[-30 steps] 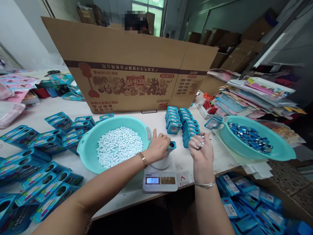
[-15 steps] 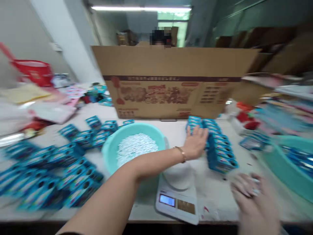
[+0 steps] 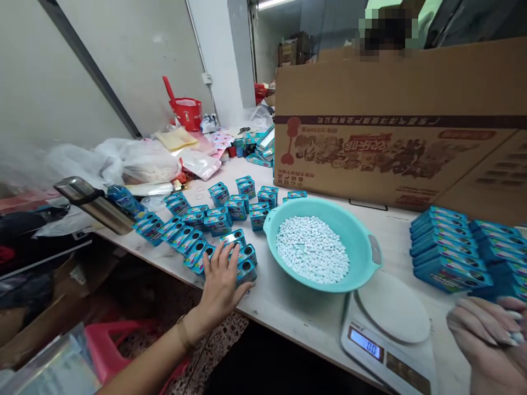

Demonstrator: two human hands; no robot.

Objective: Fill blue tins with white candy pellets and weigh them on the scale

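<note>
Left hand (image 3: 221, 281): spread open, fingers over or on the small blue boxes with round dark holes (image 3: 247, 270), contact unclear
Right hand (image 3: 486, 328): curled around small whitish oval pellets (image 3: 515, 337), right edge of view
Boxes: step looked like reaching for one; next move called for closing on a single box without knocking neighbours
Turquoise plastic basin (image 3: 359, 258): held more pellets, beside scale
White flat scale (image 3: 391, 310): read 0.0

A scale (image 3: 389, 336), blue boxes (image 3: 447, 251) and a large carton (image 3: 382, 148) mark a packing workshop.
</note>
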